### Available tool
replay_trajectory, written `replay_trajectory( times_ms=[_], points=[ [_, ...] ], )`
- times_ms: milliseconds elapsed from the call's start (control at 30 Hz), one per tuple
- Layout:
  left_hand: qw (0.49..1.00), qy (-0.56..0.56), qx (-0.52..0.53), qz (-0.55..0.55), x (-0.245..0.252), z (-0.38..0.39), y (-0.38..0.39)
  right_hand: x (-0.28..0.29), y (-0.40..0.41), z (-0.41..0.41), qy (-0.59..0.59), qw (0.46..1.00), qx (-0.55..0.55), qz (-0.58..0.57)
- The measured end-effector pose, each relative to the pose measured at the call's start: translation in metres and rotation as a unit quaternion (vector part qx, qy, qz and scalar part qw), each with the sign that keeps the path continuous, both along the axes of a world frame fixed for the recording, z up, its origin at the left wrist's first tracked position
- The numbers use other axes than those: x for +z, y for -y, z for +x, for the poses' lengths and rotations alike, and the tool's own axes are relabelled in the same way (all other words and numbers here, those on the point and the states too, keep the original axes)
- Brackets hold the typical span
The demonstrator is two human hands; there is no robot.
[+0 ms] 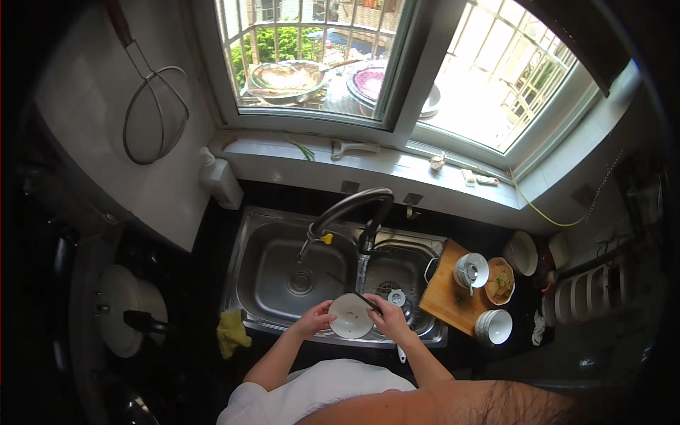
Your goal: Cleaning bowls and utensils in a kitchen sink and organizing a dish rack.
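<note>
Over the front of the double stainless-steel sink (241,255), a white bowl (350,319) is tilted so that its inside faces me, with small specks in it. My left hand (316,319) grips the bowl's left rim. My right hand (390,321) is at its right rim and also holds a slender dark stick (361,296), perhaps a chopstick, pointing up and left over the basin. Above the left basin arches the faucet (350,199), which has a yellow tag (326,239). A tool with a round white head (396,297) lies in the right basin, partly hidden by my right hand.
A wooden cutting board (443,287) at the right carries stacked bowls (473,270) with a spoon. Beside it are a dish of food (499,281) and more bowls (494,326). A yellow cloth (232,333) lies left of the sink, and a white bottle (220,178) stands behind.
</note>
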State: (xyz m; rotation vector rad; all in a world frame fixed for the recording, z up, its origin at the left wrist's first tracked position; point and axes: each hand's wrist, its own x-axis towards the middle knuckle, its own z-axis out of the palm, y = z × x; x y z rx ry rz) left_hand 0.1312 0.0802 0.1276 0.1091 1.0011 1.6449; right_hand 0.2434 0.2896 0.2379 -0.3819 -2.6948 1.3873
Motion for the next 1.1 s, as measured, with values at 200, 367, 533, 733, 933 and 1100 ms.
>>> replay_trajectory(
  times_ms=[200,367,533,733,933,1100],
  points=[
    [0.977,-0.012,0.15,-0.151,-0.033,-0.075,0.075,-0.009,0.011,-0.02,0.122,0.992,-0.001,0.045],
    [0.909,-0.096,0.338,-0.224,-0.056,-0.18,0.15,-0.029,0.001,-0.033,0.086,0.979,0.096,0.16],
    [0.896,-0.156,0.341,-0.237,-0.033,-0.221,0.155,-0.016,-0.02,-0.063,0.01,0.947,0.102,0.303],
    [0.936,-0.108,0.254,-0.218,-0.064,-0.179,0.094,-0.023,-0.069,-0.106,0.045,0.907,0.114,0.403],
    [0.955,-0.036,0.232,-0.182,-0.09,-0.142,0.043,-0.053,-0.063,-0.095,0.057,0.93,0.166,0.323],
    [0.947,-0.069,0.241,-0.201,-0.099,-0.133,0.044,-0.043,-0.045,-0.075,0.028,0.948,0.092,0.304]
  ],
)
